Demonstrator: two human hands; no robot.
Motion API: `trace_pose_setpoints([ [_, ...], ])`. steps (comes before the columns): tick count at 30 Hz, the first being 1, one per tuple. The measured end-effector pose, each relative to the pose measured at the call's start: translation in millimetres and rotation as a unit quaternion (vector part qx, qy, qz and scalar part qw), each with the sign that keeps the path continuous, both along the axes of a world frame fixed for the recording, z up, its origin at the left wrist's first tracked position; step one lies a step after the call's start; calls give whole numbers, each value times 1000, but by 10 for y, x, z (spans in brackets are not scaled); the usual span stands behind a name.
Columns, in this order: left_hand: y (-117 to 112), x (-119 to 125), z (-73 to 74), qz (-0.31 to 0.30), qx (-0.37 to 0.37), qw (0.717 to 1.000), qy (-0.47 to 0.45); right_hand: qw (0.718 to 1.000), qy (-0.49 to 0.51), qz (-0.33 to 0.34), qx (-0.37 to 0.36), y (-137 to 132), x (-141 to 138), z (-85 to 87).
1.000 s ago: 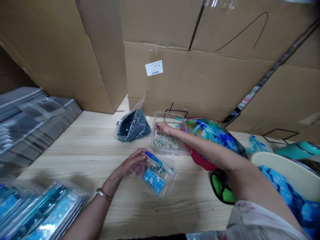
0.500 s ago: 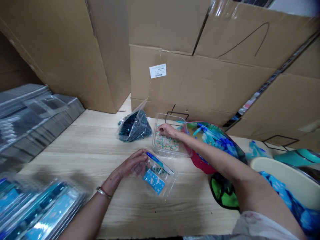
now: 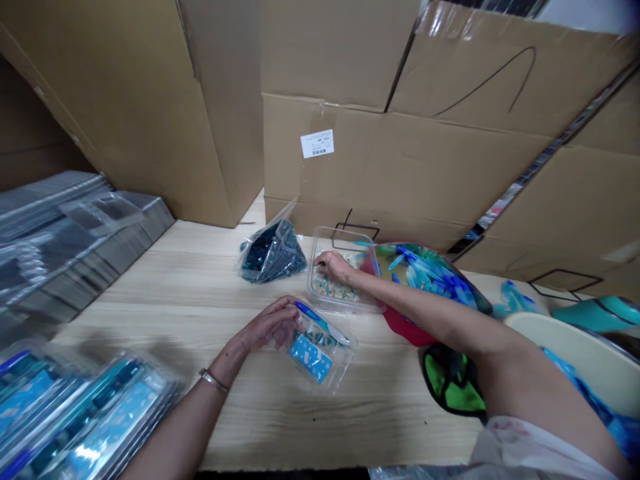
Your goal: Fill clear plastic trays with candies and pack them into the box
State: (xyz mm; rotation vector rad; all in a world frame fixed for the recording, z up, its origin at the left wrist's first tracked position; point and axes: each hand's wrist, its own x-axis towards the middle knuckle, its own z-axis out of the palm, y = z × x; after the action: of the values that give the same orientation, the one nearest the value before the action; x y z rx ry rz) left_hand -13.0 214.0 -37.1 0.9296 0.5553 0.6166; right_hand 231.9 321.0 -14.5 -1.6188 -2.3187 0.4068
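Note:
My left hand is closed on the left edge of a clear plastic blister tray above the table. In that tray lie a blue pen, a light blue patterned piece and some small teal items. My right hand reaches into a clear plastic box of many small pale and green pieces. Its fingers are pinched down among them; what they hold, if anything, is too small to make out. Left of the box sits an open clear bag of dark teal pieces.
Filled blister packs are stacked at the near left, empty clear trays behind them. A red tray of blue pens, a green and black item and a cream basin stand right. Cardboard boxes wall the back.
The whole view has shifted slightly. My right hand stays in the box, its fingers a little lower among the pieces. My left hand keeps the blister tray in about the same place.

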Motion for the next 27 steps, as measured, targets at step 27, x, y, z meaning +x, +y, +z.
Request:
trace_pose_setpoints([
  [27,-156,146,119,7,46,997,63,886,428,-106,-145,-1351,-213,910],
])
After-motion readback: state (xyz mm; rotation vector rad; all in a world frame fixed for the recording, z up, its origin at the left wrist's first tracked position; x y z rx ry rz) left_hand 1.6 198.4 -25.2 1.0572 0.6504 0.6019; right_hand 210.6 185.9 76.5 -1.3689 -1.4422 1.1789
